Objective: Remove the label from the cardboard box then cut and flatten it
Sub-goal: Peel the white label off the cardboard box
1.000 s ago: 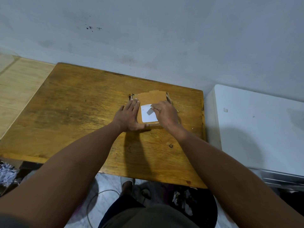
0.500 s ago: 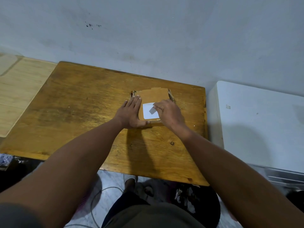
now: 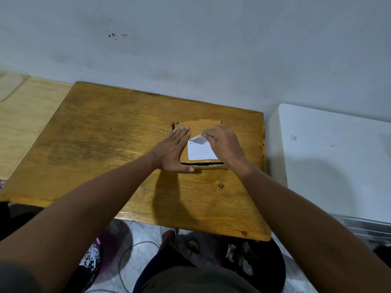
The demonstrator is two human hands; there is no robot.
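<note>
Left hand (image 3: 172,152) flat, fingers straight, pressing cardboard box (image 3: 198,126) — right hand (image 3: 224,144) pinches label (image 3: 200,152) corner, lifted.

Both arms outstretched, left hand (image 3: 174,152) flat with straight fingers, right hand (image 3: 224,144) pinching

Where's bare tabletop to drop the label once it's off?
Widest bare patch: the table left of the left hand, out to its left edge. Also the near strip between the cardboard box and the table's front edge, though both forearms cross it. Crowded: the right side, where the right hand pinches the label and only a thin margin borders the white surface.
</note>
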